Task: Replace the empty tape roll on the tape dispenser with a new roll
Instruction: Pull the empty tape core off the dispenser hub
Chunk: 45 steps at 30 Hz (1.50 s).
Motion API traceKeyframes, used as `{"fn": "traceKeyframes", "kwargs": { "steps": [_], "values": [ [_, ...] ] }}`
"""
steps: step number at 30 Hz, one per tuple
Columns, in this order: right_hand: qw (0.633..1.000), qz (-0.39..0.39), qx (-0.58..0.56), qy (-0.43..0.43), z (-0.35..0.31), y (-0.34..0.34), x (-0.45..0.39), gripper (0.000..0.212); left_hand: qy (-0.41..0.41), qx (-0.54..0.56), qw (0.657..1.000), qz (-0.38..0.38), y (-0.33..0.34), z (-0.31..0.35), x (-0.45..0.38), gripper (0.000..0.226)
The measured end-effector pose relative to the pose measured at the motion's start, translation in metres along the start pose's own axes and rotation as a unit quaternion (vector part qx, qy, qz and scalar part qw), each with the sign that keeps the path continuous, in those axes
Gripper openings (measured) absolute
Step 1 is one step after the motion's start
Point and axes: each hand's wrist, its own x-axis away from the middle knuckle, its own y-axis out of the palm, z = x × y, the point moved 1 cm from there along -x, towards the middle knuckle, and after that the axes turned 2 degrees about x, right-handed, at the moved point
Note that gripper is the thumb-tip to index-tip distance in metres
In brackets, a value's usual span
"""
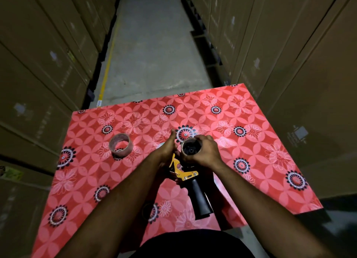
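A tape dispenser (pixel 186 173) with a yellow frame and a black handle lies over the middle of the red flowered table (pixel 260 141), handle pointing toward me. My right hand (pixel 207 152) grips the brown cardboard roll (pixel 190 148) sitting on the dispenser's hub; I look straight into its dark hollow core. My left hand (pixel 168 147) holds the dispenser's left side, thumb stretched forward. A second roll of clear tape (pixel 121 144) stands on the table to the left, apart from both hands.
Tall stacks of brown cardboard boxes (pixel 48 64) wall in the table on the left and right. A concrete aisle (pixel 154 45) with a yellow floor line runs away beyond the table's far edge.
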Motion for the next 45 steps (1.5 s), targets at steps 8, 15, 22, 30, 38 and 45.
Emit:
{"fn": "traceKeyframes", "kwargs": {
  "steps": [8, 15, 22, 30, 38, 45],
  "values": [
    [1.000, 0.017, -0.013, 0.000, 0.004, 0.002, 0.005, 0.096, 0.001, -0.008, 0.998, -0.063, 0.011, -0.002, -0.013, 0.117],
    [0.999, -0.026, -0.044, -0.018, 0.011, -0.010, -0.003, 0.090, -0.023, -0.023, 0.999, -0.025, -0.001, -0.001, -0.010, 0.103],
    [0.999, -0.031, -0.011, 0.009, -0.003, -0.004, -0.001, 0.111, -0.026, -0.020, 0.999, -0.023, 0.006, -0.001, -0.010, 0.113],
    [0.998, -0.056, -0.026, -0.022, 0.015, -0.017, -0.008, 0.096, -0.004, 0.008, 1.000, -0.015, 0.004, 0.001, -0.003, 0.100],
    [0.999, -0.040, 0.020, 0.010, 0.006, -0.007, -0.003, 0.115, 0.018, 0.031, 0.998, -0.047, 0.008, -0.005, -0.019, 0.105],
    [0.989, -0.101, 0.069, -0.085, 0.006, -0.020, -0.011, 0.105, -0.007, -0.003, 0.998, -0.059, 0.009, -0.016, -0.036, 0.139]
  ]
}}
